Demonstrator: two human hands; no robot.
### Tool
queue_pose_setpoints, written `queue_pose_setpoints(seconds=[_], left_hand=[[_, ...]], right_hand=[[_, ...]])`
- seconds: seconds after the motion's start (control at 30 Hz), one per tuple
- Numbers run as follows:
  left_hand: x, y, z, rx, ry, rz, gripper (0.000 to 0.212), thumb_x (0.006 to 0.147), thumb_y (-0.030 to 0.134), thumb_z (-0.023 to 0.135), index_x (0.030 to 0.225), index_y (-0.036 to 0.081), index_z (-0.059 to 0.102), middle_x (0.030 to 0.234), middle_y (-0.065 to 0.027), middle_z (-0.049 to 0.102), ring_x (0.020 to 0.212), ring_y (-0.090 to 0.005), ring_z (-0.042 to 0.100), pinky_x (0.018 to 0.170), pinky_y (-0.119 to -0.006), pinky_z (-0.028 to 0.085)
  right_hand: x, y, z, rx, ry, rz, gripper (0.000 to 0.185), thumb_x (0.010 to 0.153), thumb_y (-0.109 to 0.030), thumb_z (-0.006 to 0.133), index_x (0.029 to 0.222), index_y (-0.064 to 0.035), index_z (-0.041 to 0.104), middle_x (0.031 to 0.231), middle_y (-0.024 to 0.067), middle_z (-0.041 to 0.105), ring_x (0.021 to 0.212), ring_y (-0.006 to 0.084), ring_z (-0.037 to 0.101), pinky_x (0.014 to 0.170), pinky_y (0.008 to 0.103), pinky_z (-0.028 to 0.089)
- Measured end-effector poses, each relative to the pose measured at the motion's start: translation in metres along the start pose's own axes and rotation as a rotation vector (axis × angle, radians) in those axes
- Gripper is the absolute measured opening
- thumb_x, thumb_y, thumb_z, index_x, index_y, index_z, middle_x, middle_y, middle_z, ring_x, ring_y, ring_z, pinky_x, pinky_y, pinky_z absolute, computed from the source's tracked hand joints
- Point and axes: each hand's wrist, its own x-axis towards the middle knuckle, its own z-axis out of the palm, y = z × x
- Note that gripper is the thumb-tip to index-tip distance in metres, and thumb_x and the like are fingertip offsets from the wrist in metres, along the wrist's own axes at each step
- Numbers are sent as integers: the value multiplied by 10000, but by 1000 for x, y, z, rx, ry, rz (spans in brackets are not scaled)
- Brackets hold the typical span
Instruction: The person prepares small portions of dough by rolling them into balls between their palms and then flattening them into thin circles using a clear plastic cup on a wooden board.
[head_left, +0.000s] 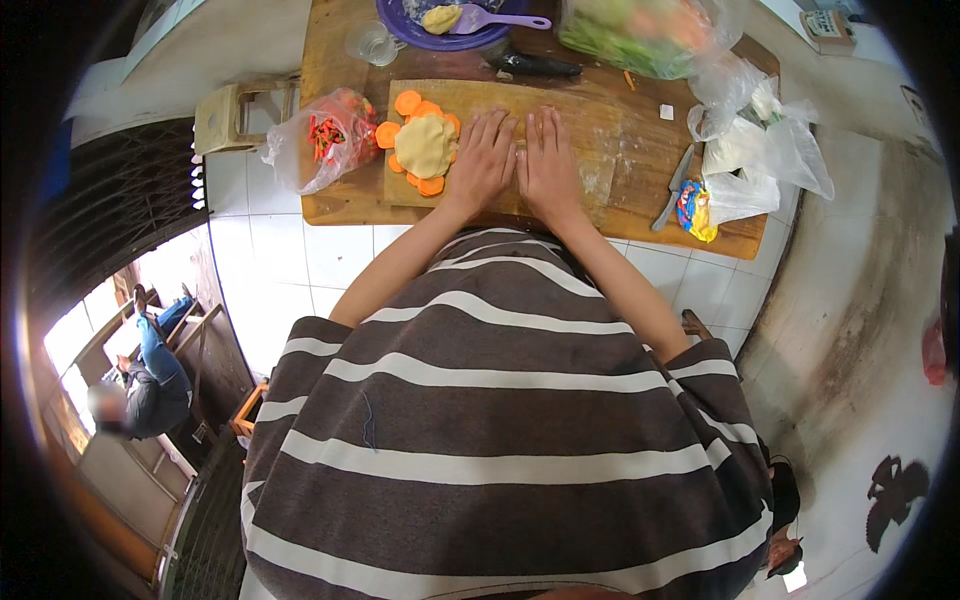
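Observation:
My left hand (484, 154) and my right hand (551, 161) lie palm down, side by side, on a floured wooden board (592, 180). Their fingers point away from me, and whatever is under the palms is hidden. Just left of my left hand sits a flattened piece of pale yellow dough (425, 145). Orange carrot slices (407, 102) surround it, some partly under its edge. Beyond the board, a purple basin (469, 41) holds a purple spatula (487, 19) with a lump of dough (441, 19) beside its blade.
On the wooden table (645, 157) are a bag of red chillies (330, 139), a glass cup (373, 43), a dark-handled tool (540, 64), a vegetable bag (637, 37), a knife (675, 187), a colourful packet (696, 210) and plastic bags (742, 150). A person (154, 375) sits at left.

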Motion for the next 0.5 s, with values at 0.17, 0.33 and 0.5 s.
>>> queue_pose_setpoints(seconds=[0.17,0.33,0.5], left_hand=[[-25,12,-13,-37,-86,55,512,975,228,469,1444,28,418,1460,-180,451,1400,-352,382,1179,-498,248],[-23,9,-15,-56,-181,71,580,983,237,454,1513,34,335,1509,-187,403,1434,-363,341,1187,-510,235],[18,-8,8,-130,-18,-29,518,949,185,504,1430,17,414,1412,-223,467,1315,-399,446,1131,-527,313]], right_hand=[[-34,-15,-12,42,-114,42,617,980,-242,462,1469,110,332,1537,348,259,1460,490,209,1201,542,201],[-32,-12,-10,84,-180,41,643,985,-229,453,1495,116,268,1566,343,193,1473,488,176,1208,532,188],[18,10,6,30,10,11,583,997,-238,444,1483,69,351,1517,320,335,1431,474,289,1184,539,228]])
